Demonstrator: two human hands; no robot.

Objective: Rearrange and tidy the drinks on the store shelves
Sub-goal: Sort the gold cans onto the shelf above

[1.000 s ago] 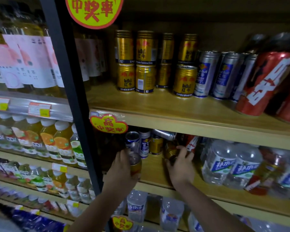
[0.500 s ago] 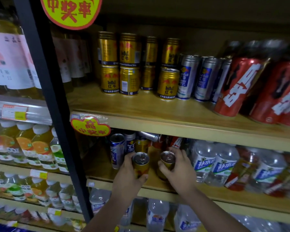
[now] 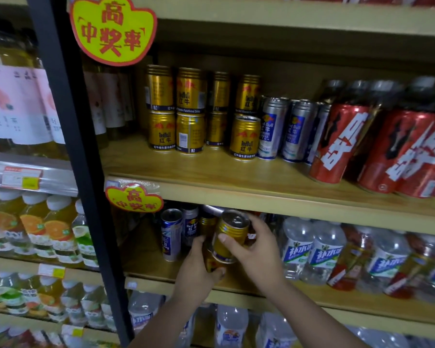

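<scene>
The wooden shelves (image 3: 236,177) fill the centre and right of the frame, with a black upright post (image 3: 70,146) dividing them from the bottled juices (image 3: 48,229) at left. On the upper shelf, mid-frame, stacked gold cans (image 3: 190,133) stand beside silver-blue cans (image 3: 271,129) and big red bottles (image 3: 337,144) leaning at the right edge. Water bottles (image 3: 296,247) crowd the lower shelf at right. At lower centre, in front of that lower shelf, the right hand (image 3: 259,257) has its grip closed round a gold can (image 3: 230,234), thumb on the near wall and fingers behind, holding it tilted above a second gold can (image 3: 211,264), which the left hand (image 3: 196,275) grips from below. Such small cans are likely rigid and fairly heavy if full (smooth metal, so probably slippery); taking them round the middle of the wall looks safest, and denting seems the main hazard. Whether the two cans touch cannot be told. The lower can is largely hidden by fingers and the can above, and the cans deeper in the shelf (image 3: 190,227) sit in shadow, one apparently lying on its side.
</scene>
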